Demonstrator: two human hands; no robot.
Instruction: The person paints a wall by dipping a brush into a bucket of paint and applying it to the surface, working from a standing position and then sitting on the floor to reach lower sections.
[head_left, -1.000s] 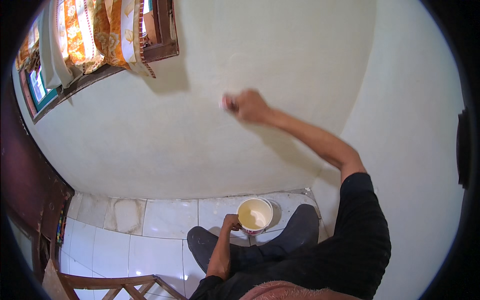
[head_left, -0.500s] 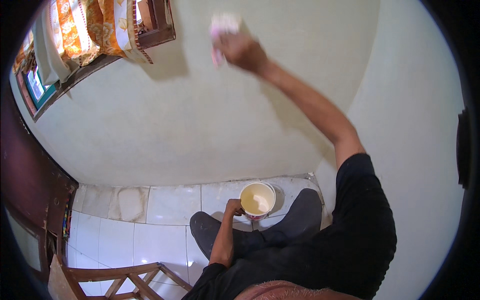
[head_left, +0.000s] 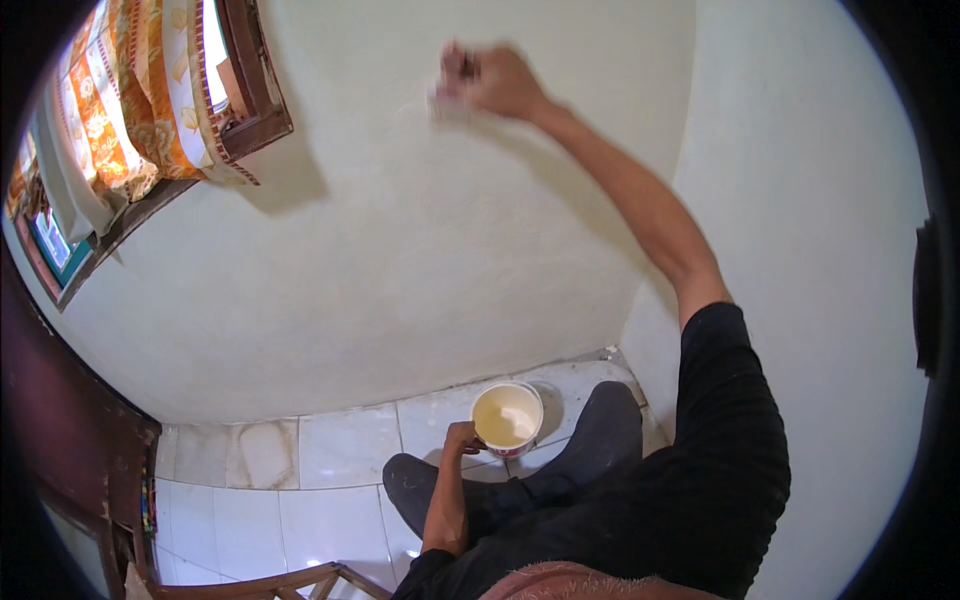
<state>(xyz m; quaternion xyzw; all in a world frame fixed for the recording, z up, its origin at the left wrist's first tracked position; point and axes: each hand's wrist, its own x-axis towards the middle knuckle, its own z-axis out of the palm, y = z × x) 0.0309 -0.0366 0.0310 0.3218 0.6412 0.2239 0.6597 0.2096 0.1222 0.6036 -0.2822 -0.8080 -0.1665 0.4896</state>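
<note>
My right hand (head_left: pixel 505 82) is stretched out to the pale wall (head_left: pixel 350 250), closed round a wide paintbrush (head_left: pixel 449 105). Motion smears the brush; its pale bristle end points down against or close to the wall. Low down, my left hand (head_left: pixel 462 438) grips a white paint bucket (head_left: pixel 541 418) at its left side. Cream-coloured paint coats the inside of the bucket, with a lighter patch on the bottom. Its fingers are partly hidden behind the bucket's edge.
A window (head_left: pixel 262 130) with an orange and white curtain (head_left: pixel 150 90) is at upper left. A dark door (head_left: pixel 55 400) stands at the left, a wooden frame (head_left: pixel 250 583) at the lower edge. White tiles (head_left: pixel 345 450) cover the floor; another wall (head_left: pixel 800 250) rises at the right.
The brush has swung from bristles up to bristles down, and my right hand has shifted slightly right. My left hand still grips the bucket. The whole view has turned a little.
</note>
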